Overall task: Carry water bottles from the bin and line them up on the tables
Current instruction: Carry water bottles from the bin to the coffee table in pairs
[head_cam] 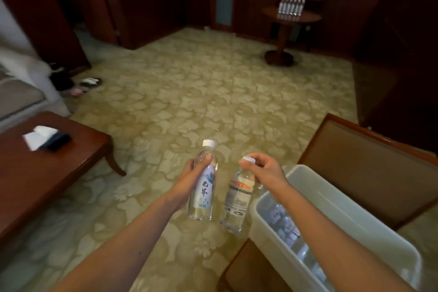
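Note:
My left hand point(189, 178) grips a clear water bottle with a blue-and-white label point(204, 187) around its body, held upright over the carpet. My right hand point(263, 168) pinches a second bottle with an orange-and-white label point(237, 199) by its white cap, so it hangs tilted just left of the bin. The translucent white bin point(355, 216) sits at lower right on a chair, with several more bottles inside. A row of several bottles point(291, 7) stands on the round pedestal table point(272, 13) at the far right of the room.
A low wooden table point(78, 149) at left holds white tissues and a dark object point(58, 141). A wooden chair point(369, 163) holds the bin. A white bed edge and slippers point(90, 82) lie at left. Patterned carpet spreads between here and the dark wood walls.

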`<state>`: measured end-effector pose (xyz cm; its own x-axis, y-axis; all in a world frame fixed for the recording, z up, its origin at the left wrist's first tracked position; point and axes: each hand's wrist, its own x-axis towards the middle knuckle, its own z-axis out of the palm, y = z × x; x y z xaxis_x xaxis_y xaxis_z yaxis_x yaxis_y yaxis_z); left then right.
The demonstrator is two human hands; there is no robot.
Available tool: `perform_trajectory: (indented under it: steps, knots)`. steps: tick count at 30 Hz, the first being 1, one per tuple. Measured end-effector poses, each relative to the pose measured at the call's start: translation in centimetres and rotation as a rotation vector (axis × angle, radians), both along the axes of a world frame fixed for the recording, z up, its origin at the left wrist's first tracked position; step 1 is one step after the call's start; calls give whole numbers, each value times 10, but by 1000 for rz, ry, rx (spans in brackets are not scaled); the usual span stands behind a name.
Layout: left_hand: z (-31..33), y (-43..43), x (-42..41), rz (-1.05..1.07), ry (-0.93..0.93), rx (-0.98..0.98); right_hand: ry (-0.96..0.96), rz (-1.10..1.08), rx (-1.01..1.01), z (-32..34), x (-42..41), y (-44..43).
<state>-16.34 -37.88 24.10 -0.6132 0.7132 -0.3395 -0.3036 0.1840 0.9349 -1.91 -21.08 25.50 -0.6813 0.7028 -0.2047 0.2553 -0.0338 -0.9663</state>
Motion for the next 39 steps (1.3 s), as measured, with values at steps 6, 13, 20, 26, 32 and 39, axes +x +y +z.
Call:
perform_trajectory:
  steps: [6,13,20,26,32,39]
  knots:
    - [28,-133,-42,214,127,34,78,158,17,28,-85,-115]
    - [50,-295,-74,463,235,-8,92,426,49,40,-179,-249]
    - [45,-422,-93,697,277,-104,105,750,86,45,-259,-372]
    - [43,-504,-114,912,292,-169,124,953,114,41,-326,-467]
    - [37,-577,-162,1084,281,-198,124,1129,98,39,-407,-551]
    - [43,-643,-254,1223,318,-265,159,1278,103,51,-520,-633]
